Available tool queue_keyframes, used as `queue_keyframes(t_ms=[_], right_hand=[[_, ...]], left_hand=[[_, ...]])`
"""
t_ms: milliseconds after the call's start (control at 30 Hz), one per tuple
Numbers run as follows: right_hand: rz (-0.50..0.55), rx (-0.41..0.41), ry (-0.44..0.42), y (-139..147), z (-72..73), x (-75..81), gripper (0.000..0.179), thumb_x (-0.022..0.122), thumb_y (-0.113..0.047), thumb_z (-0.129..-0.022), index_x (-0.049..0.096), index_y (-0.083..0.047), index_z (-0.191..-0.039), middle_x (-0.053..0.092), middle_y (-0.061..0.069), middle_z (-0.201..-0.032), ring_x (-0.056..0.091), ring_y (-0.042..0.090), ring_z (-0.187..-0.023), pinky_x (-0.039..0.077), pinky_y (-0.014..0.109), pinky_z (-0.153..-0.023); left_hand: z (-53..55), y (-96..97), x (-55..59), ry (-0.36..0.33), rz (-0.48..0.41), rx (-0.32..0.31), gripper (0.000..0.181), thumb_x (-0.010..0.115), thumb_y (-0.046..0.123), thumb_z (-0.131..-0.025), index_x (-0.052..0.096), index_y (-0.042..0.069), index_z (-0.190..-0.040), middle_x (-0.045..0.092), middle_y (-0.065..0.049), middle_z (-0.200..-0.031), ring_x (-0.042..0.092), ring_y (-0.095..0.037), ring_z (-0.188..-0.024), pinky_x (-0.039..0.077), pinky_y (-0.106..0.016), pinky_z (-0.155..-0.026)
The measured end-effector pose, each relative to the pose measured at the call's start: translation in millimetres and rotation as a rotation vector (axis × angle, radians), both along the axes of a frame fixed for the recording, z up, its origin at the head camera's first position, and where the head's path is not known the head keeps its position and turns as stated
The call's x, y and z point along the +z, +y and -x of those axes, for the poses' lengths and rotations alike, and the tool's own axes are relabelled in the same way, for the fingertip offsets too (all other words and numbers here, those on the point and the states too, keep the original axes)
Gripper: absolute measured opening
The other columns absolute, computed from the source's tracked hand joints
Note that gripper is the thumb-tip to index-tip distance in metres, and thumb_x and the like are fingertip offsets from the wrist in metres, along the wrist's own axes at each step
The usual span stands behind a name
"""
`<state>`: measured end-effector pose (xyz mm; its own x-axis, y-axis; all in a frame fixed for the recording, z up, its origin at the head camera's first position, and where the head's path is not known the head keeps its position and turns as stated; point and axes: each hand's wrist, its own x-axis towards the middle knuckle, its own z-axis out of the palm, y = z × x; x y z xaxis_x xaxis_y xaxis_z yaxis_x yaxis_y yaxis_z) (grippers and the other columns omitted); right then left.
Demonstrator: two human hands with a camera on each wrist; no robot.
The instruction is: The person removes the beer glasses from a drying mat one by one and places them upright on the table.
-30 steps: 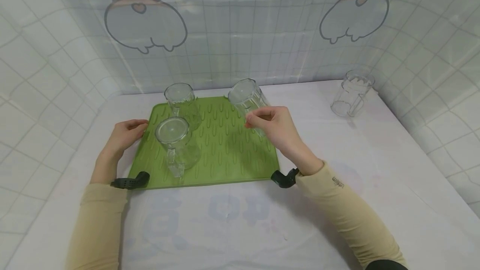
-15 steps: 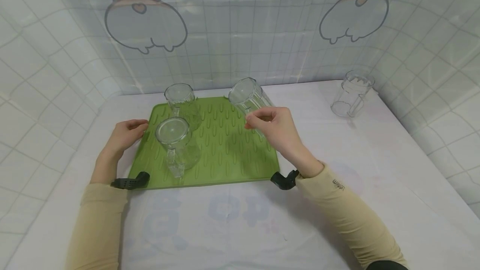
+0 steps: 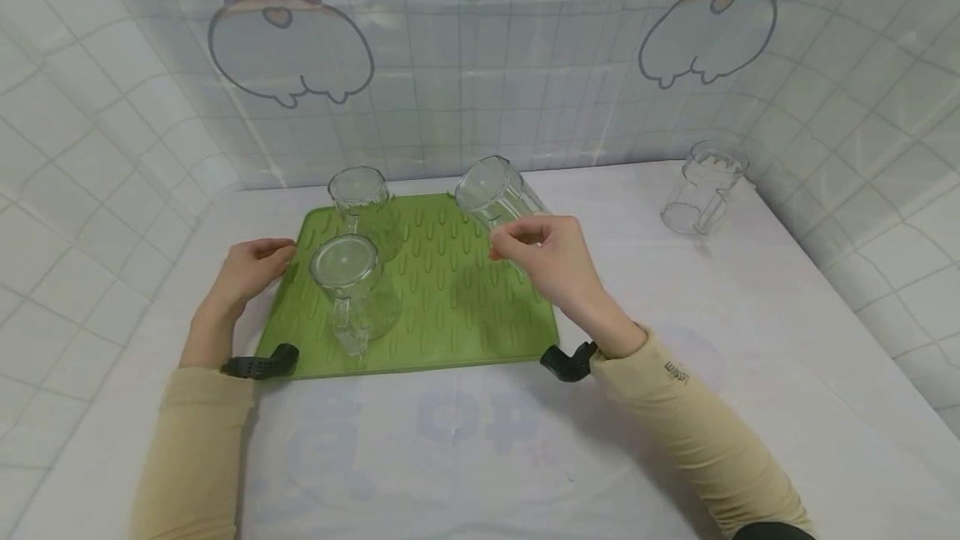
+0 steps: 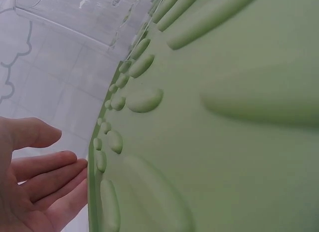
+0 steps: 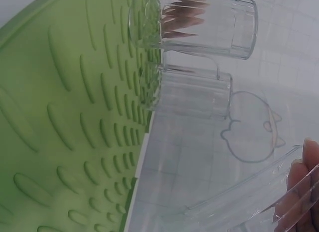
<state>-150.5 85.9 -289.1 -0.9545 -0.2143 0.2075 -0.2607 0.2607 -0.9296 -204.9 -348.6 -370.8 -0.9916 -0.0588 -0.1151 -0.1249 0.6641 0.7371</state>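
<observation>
Head view: clear glass mug (image 3: 501, 192), one, tilted, held over the far right part of the green mat (image 3: 450, 307); right hand (image 3: 551, 257), grip pinching that mug between thumb and fingers. Left hand (image 3: 255, 267), at the mat's left edge, fingertips touching it, grip relaxed and released. Nearer mug (image 3: 356, 286), one, standing on the mat's left half, handle toward the mat's near edge. Farther mug (image 3: 366, 205), one, standing on the mat's far left part. Fourth mug (image 3: 703, 190), one, standing on the white-covered table (image 3: 450, 465), well right of the mat. Backdrop (image 3: 480, 65), grid-patterned, behind the mat.
</observation>
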Motion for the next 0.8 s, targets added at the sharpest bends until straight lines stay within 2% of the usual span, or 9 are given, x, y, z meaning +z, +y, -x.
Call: queue_keyframes(t_ms=[100, 167, 333, 400, 500, 633, 800], right_hand=[[-0.011, 0.003, 0.005, 0, -1.0, 0.4, 0.015, 0.064, -0.028, -0.087, 0.073, -0.020, -0.081, 0.071, -0.003, -0.077, 0.060, 0.010, -0.093, 0.048, 0.035, -0.081], [-0.014, 0.002, 0.008, 0, -1.6, 0.5, 0.015, 0.063, -0.028, -0.088, 0.073, -0.020, -0.081, 0.071, -0.004, -0.077, 0.060, 0.010, -0.092, 0.048, 0.034, -0.080], [-0.010, 0.001, 0.018, 0, -2.4, 1.3, 0.015, 0.064, -0.027, -0.088, 0.074, -0.018, -0.081, 0.071, -0.002, -0.077, 0.060, 0.011, -0.091, 0.046, 0.033, -0.076], [-0.008, 0.002, 0.021, -1, -2.3, 1.6, 0.016, 0.064, -0.026, -0.088, 0.074, -0.017, -0.081, 0.071, -0.002, -0.078, 0.060, 0.012, -0.090, 0.046, 0.032, -0.075], [-0.009, 0.004, 0.024, -1, -2.3, 1.6, 0.016, 0.064, -0.026, -0.088, 0.074, -0.017, -0.080, 0.071, -0.002, -0.079, 0.060, 0.012, -0.089, 0.045, 0.032, -0.073], [-0.015, 0.006, 0.029, -1, -2.1, 0.9, 0.016, 0.063, -0.026, -0.088, 0.074, -0.018, -0.079, 0.070, -0.003, -0.079, 0.059, 0.012, -0.088, 0.044, 0.031, -0.069], [-0.022, 0.003, 0.028, -1, -1.6, 0.2, 0.017, 0.063, -0.027, -0.088, 0.074, -0.017, -0.079, 0.070, -0.004, -0.079, 0.058, 0.012, -0.088, 0.044, 0.032, -0.068]], left_hand=[[-0.8, -1.1, 0.9, 0.016, -0.003, 0.002, 0.063, 0.043, 0.044, -0.096, 0.043, -0.004, -0.137, 0.047, -0.025, -0.135, 0.055, -0.004, -0.099, 0.046, -0.009, -0.076], [-1.4, -0.9, 2.5, 0.034, 0.002, 0.006, 0.063, 0.043, 0.045, -0.096, 0.043, -0.004, -0.137, 0.049, -0.025, -0.133, 0.056, -0.007, -0.100, 0.045, -0.009, -0.076], [-3.8, 3.9, 11.1, 0.079, 0.029, 0.019, 0.064, 0.043, 0.047, -0.096, 0.043, -0.001, -0.138, 0.049, -0.025, -0.133, 0.054, -0.032, -0.113, 0.045, -0.014, -0.078], [-5.3, 6.4, 15.6, 0.094, 0.042, 0.023, 0.064, 0.042, 0.048, -0.096, 0.042, 0.000, -0.139, 0.050, -0.025, -0.133, 0.054, -0.033, -0.113, 0.046, -0.021, -0.081], [-7.5, 10.2, 23.0, 0.125, 0.052, 0.036, 0.064, 0.043, 0.049, -0.095, 0.043, 0.002, -0.139, 0.051, -0.022, -0.132, 0.058, -0.017, -0.104, 0.045, -0.028, -0.086], [-9.7, 15.8, 32.7, 0.172, 0.041, 0.044, 0.060, 0.045, 0.047, -0.095, 0.046, 0.004, -0.137, 0.053, -0.020, -0.131, 0.053, 0.006, -0.091, 0.045, -0.027, -0.086], [-11.6, 22.8, 43.3, 0.219, 0.036, 0.050, 0.057, 0.048, 0.046, -0.094, 0.049, 0.007, -0.136, 0.055, -0.017, -0.130, 0.052, 0.006, -0.094, 0.044, -0.025, -0.085]])
